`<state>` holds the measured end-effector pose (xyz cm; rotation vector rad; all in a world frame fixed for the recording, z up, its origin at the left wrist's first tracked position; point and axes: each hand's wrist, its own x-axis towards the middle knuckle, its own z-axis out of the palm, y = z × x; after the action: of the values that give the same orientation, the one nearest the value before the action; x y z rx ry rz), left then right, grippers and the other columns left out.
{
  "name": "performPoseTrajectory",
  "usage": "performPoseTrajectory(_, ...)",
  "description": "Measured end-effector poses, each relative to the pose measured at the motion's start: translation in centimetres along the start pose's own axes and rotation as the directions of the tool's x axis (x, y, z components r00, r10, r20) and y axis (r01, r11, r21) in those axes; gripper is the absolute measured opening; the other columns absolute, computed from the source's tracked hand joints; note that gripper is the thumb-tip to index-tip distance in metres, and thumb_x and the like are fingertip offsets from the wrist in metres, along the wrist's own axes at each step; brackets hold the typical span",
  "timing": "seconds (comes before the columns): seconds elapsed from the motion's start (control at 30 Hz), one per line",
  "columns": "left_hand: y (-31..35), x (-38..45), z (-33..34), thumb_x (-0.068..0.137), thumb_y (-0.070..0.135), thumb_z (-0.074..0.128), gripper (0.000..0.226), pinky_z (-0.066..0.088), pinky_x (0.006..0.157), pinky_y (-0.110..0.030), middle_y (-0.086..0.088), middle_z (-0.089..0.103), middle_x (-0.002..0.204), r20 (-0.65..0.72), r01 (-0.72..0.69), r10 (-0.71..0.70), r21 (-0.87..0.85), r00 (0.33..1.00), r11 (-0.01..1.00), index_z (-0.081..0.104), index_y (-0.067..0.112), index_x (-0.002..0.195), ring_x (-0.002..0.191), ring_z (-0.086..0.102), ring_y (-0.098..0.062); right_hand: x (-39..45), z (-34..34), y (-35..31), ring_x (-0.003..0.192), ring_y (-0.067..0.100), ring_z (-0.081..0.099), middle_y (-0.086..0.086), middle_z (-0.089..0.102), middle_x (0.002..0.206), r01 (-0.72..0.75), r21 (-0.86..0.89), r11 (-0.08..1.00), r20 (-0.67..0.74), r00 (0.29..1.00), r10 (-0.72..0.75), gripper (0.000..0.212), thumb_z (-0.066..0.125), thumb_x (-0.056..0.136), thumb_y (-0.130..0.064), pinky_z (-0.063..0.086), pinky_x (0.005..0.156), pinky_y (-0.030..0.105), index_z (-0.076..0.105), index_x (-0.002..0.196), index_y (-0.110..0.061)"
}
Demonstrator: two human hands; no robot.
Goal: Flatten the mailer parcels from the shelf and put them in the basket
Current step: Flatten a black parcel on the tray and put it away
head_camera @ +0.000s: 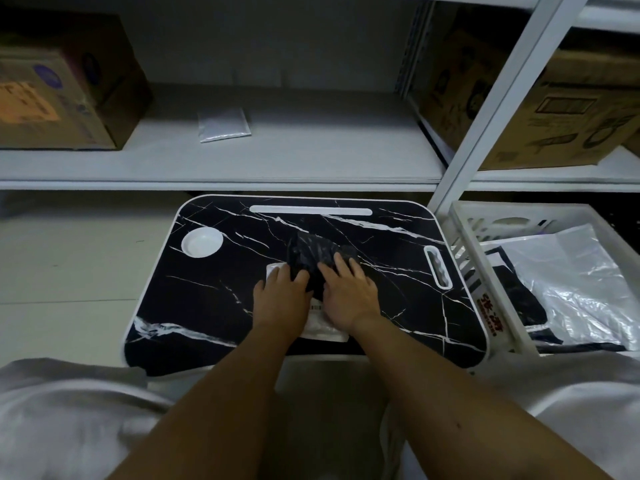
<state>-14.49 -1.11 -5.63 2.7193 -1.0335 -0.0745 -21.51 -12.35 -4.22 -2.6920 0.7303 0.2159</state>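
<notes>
A crumpled black mailer parcel (313,252) with a white label (323,329) lies on the black marble-patterned lap table (207,289). My left hand (280,292) presses on its left side, fingers spread flat over the black plastic. My right hand (348,292) presses on its right side, fingers straight. A silver-white mailer parcel (223,124) lies flat on the white shelf (311,161) behind the table. The white plastic basket (485,282) stands to the right of the table and holds flattened mailers, a clear-white one (568,282) on top of dark ones.
Cardboard boxes stand on the shelf at the left (59,88) and at the right (540,102). A white shelf post (485,109) rises between table and basket. The table has a round white cup recess (202,242) and a side slot (438,266).
</notes>
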Motion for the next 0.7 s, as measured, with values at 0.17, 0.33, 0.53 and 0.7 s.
performPoseTrajectory(0.17,0.5,1.2,-1.0,0.096,0.021,0.049,0.026,0.043,0.084,-0.028,-0.002,0.051,0.114,-0.073,-0.103,0.107,0.045,0.992,0.994,0.054,0.020,0.121,0.106,0.049,-0.019,0.6,0.4,0.7,0.149,0.023,-0.001,-0.005,-0.003,0.163,-0.017,0.007,1.000,0.065,0.998,0.017,0.051,0.025,0.103,-0.043,0.020,0.112,0.056,0.012,0.152,-0.039)
performPoseTrajectory(0.33,0.3,0.8,-1.6,0.090,0.000,0.045,0.022,0.041,0.070,-0.025,-0.004,0.053,0.108,-0.013,0.008,-0.011,-0.169,1.000,0.986,0.050,0.012,0.108,0.094,0.057,-0.023,0.8,0.4,0.6,0.149,0.021,0.002,-0.004,0.000,0.163,-0.061,0.042,0.997,0.059,0.997,0.058,0.053,0.020,0.101,-0.052,0.013,0.115,0.056,0.013,0.152,-0.038)
performPoseTrajectory(0.53,-0.7,-0.4,-2.5,0.091,0.005,0.045,0.014,0.048,0.076,-0.033,-0.010,0.053,0.108,0.024,0.129,-0.128,-0.319,0.991,0.939,0.051,0.005,0.104,0.090,0.058,-0.027,0.6,-0.7,-0.1,0.142,0.022,0.025,-0.005,0.034,0.154,-0.056,0.118,0.991,-0.162,0.984,0.075,0.047,0.022,0.103,-0.041,0.024,0.113,0.048,0.037,0.146,-0.029)
performPoseTrajectory(0.7,-1.1,-0.7,-2.7,0.086,0.007,0.048,0.019,0.044,0.077,-0.032,-0.012,0.050,0.112,0.041,0.244,-0.241,-0.144,0.970,0.959,0.060,0.002,0.100,0.103,0.052,-0.029,-0.2,-0.1,-0.6,0.143,0.026,0.021,0.003,0.023,0.158,0.018,0.013,1.000,-0.115,0.993,-0.016,0.047,0.037,0.101,-0.038,0.026,0.112,0.049,0.032,0.147,-0.028)
